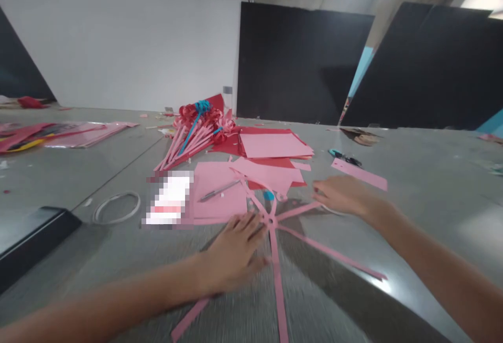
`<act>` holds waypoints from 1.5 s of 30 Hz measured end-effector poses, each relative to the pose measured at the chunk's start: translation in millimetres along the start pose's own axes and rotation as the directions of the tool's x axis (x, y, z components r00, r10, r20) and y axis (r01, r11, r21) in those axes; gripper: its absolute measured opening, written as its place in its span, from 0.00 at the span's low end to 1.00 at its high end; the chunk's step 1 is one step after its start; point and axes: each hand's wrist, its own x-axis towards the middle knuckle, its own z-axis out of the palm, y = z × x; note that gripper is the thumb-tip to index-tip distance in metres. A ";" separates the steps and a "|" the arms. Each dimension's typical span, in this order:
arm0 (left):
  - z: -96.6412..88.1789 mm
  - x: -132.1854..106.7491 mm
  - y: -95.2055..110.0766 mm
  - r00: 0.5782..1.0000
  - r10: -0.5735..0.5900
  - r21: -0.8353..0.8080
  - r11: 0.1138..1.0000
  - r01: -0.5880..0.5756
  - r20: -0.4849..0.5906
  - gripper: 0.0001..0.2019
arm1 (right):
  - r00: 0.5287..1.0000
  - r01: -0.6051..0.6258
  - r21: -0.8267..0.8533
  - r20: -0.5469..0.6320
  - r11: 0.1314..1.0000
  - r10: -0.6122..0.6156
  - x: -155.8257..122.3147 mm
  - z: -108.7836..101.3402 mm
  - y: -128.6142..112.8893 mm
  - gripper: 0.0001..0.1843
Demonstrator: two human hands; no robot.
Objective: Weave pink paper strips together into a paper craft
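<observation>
Pink paper strips [279,290] spread out like spokes from one joined centre on the grey table. My left hand [236,251] lies over the left side of this star, palm down with fingers stretched out near the centre. One strip passes beneath it and shows again below the wrist. To the right, my right hand [341,195] has its fingers closed at the outer end of another strip, which runs straight back to the centre. One strip curls up at the far side. Both hands are slightly blurred.
Behind the star lie pink paper sheets [220,209] with a pen [220,191] on top. Farther back are a bundle of pink paper flowers [200,133] and stacked paper [275,144]. Scissors [346,157] sit right, a white ring [117,208] and black box [35,243] left.
</observation>
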 end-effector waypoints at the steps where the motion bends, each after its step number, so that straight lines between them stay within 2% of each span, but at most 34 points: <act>1: -0.9 0.1 -0.3 1.000 0.014 0.003 1.000 -0.014 -0.003 0.31 | 0.996 -0.044 -0.025 -0.078 0.999 0.042 3.4 1.7 -0.4 0.06; 2: -1.7 0.9 -1.2 0.999 0.038 0.005 0.999 -0.038 0.004 0.31 | 0.989 -0.058 0.013 -0.132 0.998 0.060 7.7 5.2 -3.4 0.05; 3: -2.7 2.3 -2.5 0.999 0.050 0.007 0.999 -0.050 0.008 0.32 | 0.982 -0.084 0.118 -0.161 0.989 0.102 12.9 10.0 -8.7 0.03; 4: -3.8 4.3 -4.1 0.997 0.072 0.007 0.997 -0.072 0.019 0.32 | 0.981 -0.110 0.280 -0.123 0.954 0.150 18.4 15.7 -15.8 0.04; 5: -5.4 6.7 -5.7 0.995 0.096 0.000 0.995 -0.096 0.035 0.33 | 0.992 -0.108 0.470 -0.006 0.876 0.126 24.0 21.7 -23.8 0.06; 6: -7.3 9.4 -7.0 0.991 0.120 -0.013 0.993 -0.120 0.052 0.33 | 0.992 -0.100 0.649 0.121 0.754 0.027 29.4 27.3 -32.1 0.09; 8: -11.7 14.7 -8.3 0.985 0.153 -0.052 0.987 -0.149 0.085 0.35 | 0.953 -0.225 0.863 0.292 0.453 -0.083 38.2 35.9 -46.9 0.12; 11: -15.9 20.8 -9.0 0.981 0.153 -0.094 0.985 -0.142 0.118 0.37 | 0.933 -0.332 0.942 0.334 0.042 -0.135 45.8 39.5 -59.8 0.15; 13: -14.9 23.2 -10.3 0.977 0.161 -0.096 0.984 -0.148 0.138 0.37 | 0.947 -0.309 0.941 0.291 -0.138 -0.133 49.7 37.8 -62.1 0.17; 15: -11.1 24.8 -12.1 0.972 0.186 -0.090 0.981 -0.174 0.141 0.36 | 0.968 -0.247 0.947 0.233 -0.206 -0.091 56.0 36.4 -60.3 0.18; 18: -4.5 26.2 -12.6 0.973 0.197 -0.092 0.978 -0.187 0.117 0.37 | 0.996 -0.079 0.987 0.084 -0.143 0.030 74.4 38.5 -50.2 0.16; 20: -1.9 26.3 -10.0 0.978 0.175 -0.096 0.982 -0.165 0.111 0.39 | 0.992 0.049 0.997 -0.042 -0.057 0.120 91.2 41.8 -39.4 0.14; 22: -0.4 25.5 -6.6 0.981 0.155 -0.091 0.985 -0.145 0.119 0.40 | 0.976 0.077 0.994 -0.090 0.072 0.198 107.9 44.3 -27.9 0.10; 23: 0.4 24.8 -5.4 0.981 0.149 -0.083 0.987 -0.140 0.126 0.40 | 0.971 0.046 0.979 -0.090 0.198 0.220 115.2 44.5 -23.3 0.08; 24: 1.5 24.0 -4.9 0.980 0.151 -0.074 0.987 -0.142 0.133 0.40 | 0.966 0.038 0.932 -0.127 0.360 0.227 121.3 43.7 -20.3 0.06; 26: 4.7 22.4 -6.2 0.978 0.162 -0.046 0.987 -0.157 0.133 0.36 | 0.942 0.108 0.757 -0.286 0.645 0.178 130.0 39.4 -20.6 0.05; 27: 6.9 21.8 -7.8 0.977 0.173 -0.028 0.985 -0.171 0.122 0.33 | 0.925 0.178 0.650 -0.367 0.738 0.100 132.7 36.4 -24.2 0.07; 28: 9.2 21.3 -9.6 0.977 0.186 -0.005 0.982 -0.187 0.103 0.30 | 0.906 0.260 0.554 -0.422 0.790 -0.002 134.7 33.5 -30.0 0.08; 30: 13.8 21.0 -13.0 0.975 0.213 0.060 0.975 -0.216 0.060 0.25 | 0.878 0.424 0.435 -0.412 0.795 -0.243 137.9 29.7 -45.7 0.13; 32: 17.2 21.4 -14.6 0.971 0.239 0.129 0.962 -0.240 0.019 0.24 | 0.831 0.549 0.380 -0.345 0.744 -0.436 142.2 30.5 -63.0 0.19; 35: 19.9 22.4 -13.9 0.963 0.267 0.189 0.948 -0.257 -0.027 0.23 | 0.748 0.663 0.302 -0.292 0.685 -0.596 152.0 40.4 -82.4 0.23; 37: 20.6 23.1 -13.0 0.961 0.275 0.209 0.942 -0.262 -0.036 0.23 | 0.727 0.687 0.261 -0.277 0.678 -0.629 158.1 48.7 -88.6 0.20; 41: 20.8 23.7 -13.5 0.959 0.281 0.215 0.939 -0.269 -0.026 0.23 | 0.722 0.692 0.288 -0.316 0.662 -0.616 161.5 55.8 -89.5 0.15; 43: 20.0 23.9 -14.8 0.956 0.292 0.205 0.938 -0.279 -0.039 0.23 | 0.743 0.670 0.387 -0.353 0.634 -0.569 159.2 53.1 -87.4 0.17; 45: 18.8 24.1 -16.1 0.951 0.303 0.203 0.936 -0.287 -0.055 0.24 | 0.785 0.619 0.529 -0.397 0.580 -0.476 156.3 48.3 -84.5 0.20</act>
